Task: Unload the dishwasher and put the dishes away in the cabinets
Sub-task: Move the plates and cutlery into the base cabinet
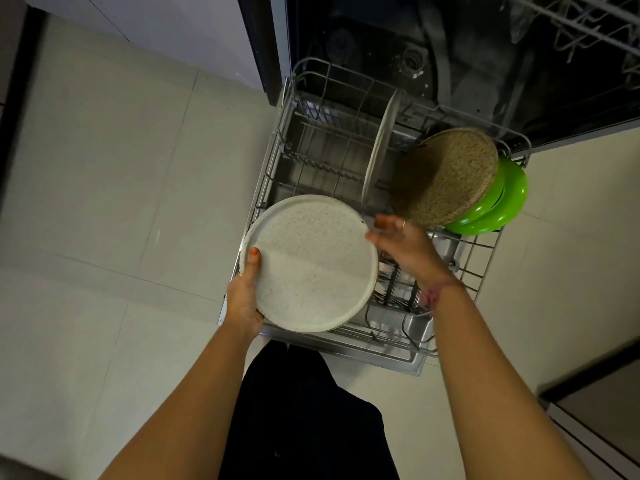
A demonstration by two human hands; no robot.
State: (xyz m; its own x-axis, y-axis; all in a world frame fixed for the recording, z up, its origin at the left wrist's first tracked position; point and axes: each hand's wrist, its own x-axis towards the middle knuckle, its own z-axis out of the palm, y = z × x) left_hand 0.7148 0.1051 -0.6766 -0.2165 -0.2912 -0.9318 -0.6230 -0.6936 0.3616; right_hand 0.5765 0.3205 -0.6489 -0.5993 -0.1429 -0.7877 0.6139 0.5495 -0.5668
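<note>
My left hand (245, 295) grips a white speckled plate (311, 265) by its near-left rim, thumb on top, and holds it flat above the pulled-out lower rack (273, 161) of the dishwasher. My right hand (401, 242) hovers at the plate's right edge with relaxed fingers; whether it touches the rim is unclear. In the rack another white plate (381, 140) stands on edge. To its right lean a brown speckled plate (446, 178) and two green plates (498, 202) behind it.
The dishwasher's dark tub (485, 57) is open at the top, with the upper rack (588, 26) at the top right. A cutlery basket (398, 292) sits at the rack's front. Pale tiled floor (121, 202) spreads left; cabinet fronts (595, 410) stand at the lower right.
</note>
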